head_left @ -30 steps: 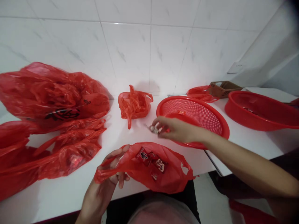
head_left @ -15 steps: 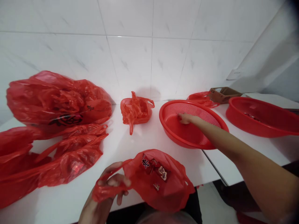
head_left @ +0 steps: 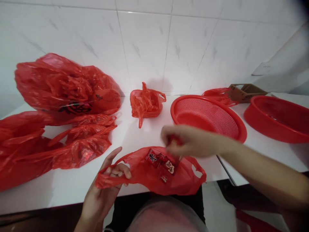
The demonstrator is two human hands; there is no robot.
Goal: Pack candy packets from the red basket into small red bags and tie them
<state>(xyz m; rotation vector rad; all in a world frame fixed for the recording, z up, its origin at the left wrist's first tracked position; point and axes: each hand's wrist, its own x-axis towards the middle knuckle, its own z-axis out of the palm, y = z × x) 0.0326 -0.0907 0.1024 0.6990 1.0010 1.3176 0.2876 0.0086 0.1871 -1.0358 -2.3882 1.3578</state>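
Red packets (head_left: 169,167) are lying inside a bag (head_left: 185,183) the left hand (head_left: 107,190) is holding by its handle (head_left: 102,181); the right hand (head_left: 187,141) is gripping a blurred reddish thing (head_left: 174,140)

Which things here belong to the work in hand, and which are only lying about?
In use:
open red bag, held by the left hand
printed packets inside it
right hand, gripping something red, blurred
perforated basket, probably, close by

Seemingly just lying about:
small bunched red bag by the wall
red bags at left
brown box
red basin at right
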